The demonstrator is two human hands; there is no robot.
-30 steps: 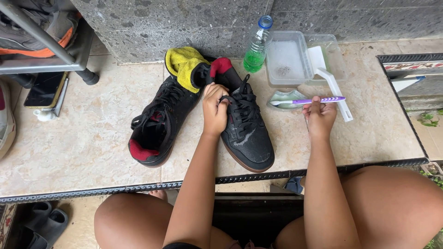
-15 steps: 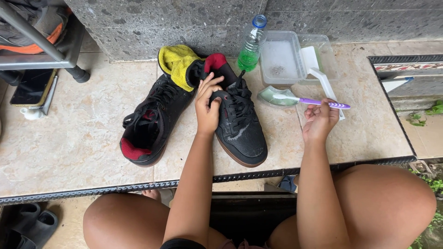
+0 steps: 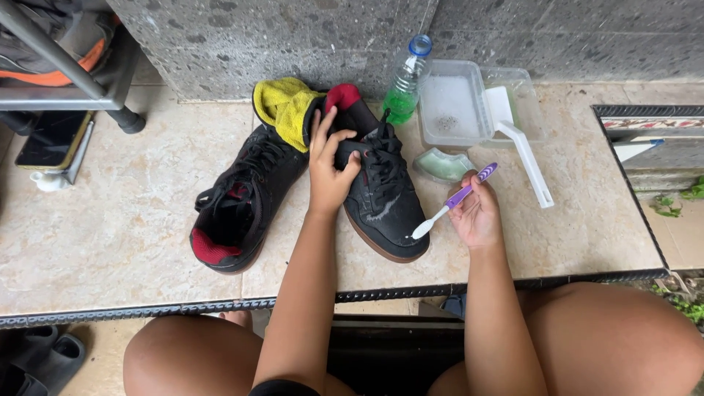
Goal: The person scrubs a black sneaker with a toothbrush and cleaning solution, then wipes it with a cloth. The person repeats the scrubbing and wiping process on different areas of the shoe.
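So the left hand [image 3: 330,172] sits on top of the right-hand black shoe [image 3: 381,198], fingers wrapped over the tongue and lace area up near the collar, clamped on it. The right hand [image 3: 477,216] is just right of that shoe, fingers pinched together around a purple-and-white toothbrush [image 3: 455,202], and the white bristle end touches the toe side of the shoe, where there's a whitish foamy smear.

The shoe itself is a black low-top with a brown sole, red lining and black laces, toe pointing toward the near edge of the tiled surface [image 3: 132,235]. Its twin [image 3: 242,198] lies just to the left, angled, red insole showing. A yellow cloth [image 3: 286,110] is stuffed between the two at the far end. Further right: a bottle of green liquid [image 3: 403,88], a clear plastic tub [image 3: 455,106] with a white scoop [image 3: 524,154], and a small greenish dish [image 3: 444,165].
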